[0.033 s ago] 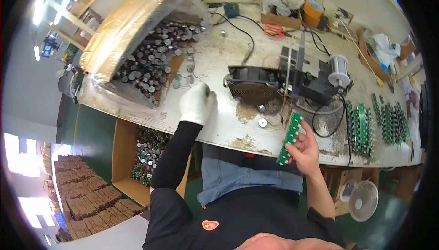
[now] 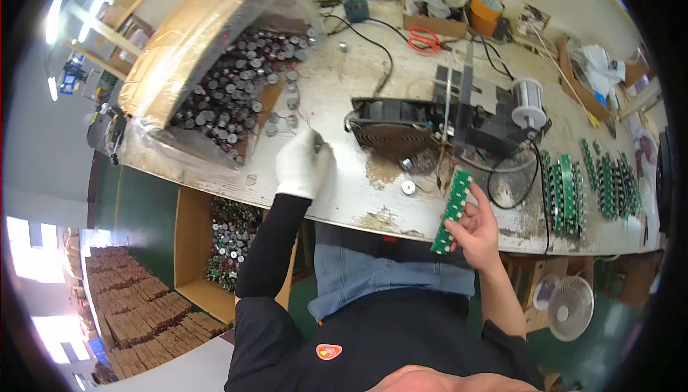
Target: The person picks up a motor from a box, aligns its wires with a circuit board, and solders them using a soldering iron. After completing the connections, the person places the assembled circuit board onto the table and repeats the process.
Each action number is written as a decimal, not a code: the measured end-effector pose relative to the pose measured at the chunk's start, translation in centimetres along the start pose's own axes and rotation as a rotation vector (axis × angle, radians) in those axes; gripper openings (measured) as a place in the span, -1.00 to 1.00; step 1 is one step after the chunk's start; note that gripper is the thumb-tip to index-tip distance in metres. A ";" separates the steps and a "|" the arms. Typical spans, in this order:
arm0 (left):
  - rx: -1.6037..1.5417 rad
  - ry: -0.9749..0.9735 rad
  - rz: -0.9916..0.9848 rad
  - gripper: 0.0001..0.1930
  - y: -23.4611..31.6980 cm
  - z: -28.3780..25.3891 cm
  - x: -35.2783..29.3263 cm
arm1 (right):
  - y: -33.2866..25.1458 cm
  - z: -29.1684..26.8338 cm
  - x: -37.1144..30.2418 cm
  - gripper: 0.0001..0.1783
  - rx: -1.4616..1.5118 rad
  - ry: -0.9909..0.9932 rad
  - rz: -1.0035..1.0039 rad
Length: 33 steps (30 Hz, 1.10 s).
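My left hand (image 2: 302, 165), in a white glove, rests over the worktop with its fingers closed. Whatever is between them is hidden. A few small round silver motors (image 2: 272, 128) with thin wires lie just beyond it, beside a large heap of motors (image 2: 231, 91) in a plastic-lined box. My bare right hand (image 2: 477, 233) grips a narrow green circuit board (image 2: 453, 209) by its side, tilted over the table's front edge. Left of the board, a loose motor (image 2: 408, 188) lies on the table. Behind it stands a black soldering fixture (image 2: 473, 116) with a solder spool (image 2: 529, 102).
A black fan (image 2: 393, 123) stands at the table's middle. Rows of green boards (image 2: 566, 195) lie at the right. Red-handled scissors (image 2: 424, 39) and an orange tub (image 2: 486, 13) are at the back. Below the table at left, an open carton (image 2: 192, 249) holds more parts.
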<state>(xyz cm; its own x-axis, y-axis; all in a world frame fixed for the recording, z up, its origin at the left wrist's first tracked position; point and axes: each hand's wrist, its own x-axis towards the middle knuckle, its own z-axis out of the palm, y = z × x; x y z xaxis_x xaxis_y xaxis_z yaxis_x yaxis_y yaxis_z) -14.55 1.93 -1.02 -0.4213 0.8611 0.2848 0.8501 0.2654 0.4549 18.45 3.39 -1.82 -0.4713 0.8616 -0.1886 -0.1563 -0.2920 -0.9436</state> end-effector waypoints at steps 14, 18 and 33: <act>-1.055 -0.106 -0.347 -0.64 5.3 -1.1 -5.1 | 0.0 -1.2 0.4 -0.03 0.037 -0.077 -0.005; -1.178 -0.218 -0.366 -0.68 6.8 0.5 -6.9 | 0.1 -1.2 0.4 -0.03 0.073 -0.071 0.032; -1.009 -0.589 -0.425 -0.81 11.9 2.8 -8.2 | -0.3 -0.4 -0.2 -0.16 0.016 -0.110 0.047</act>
<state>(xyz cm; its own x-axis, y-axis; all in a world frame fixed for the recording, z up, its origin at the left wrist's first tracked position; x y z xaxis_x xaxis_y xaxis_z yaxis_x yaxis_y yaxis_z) -0.08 -0.76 -0.26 -0.1758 0.9211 -0.3473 -0.0519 0.3436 0.9377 18.91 3.47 -1.60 -0.5710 0.7961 -0.2003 -0.1454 -0.3382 -0.9298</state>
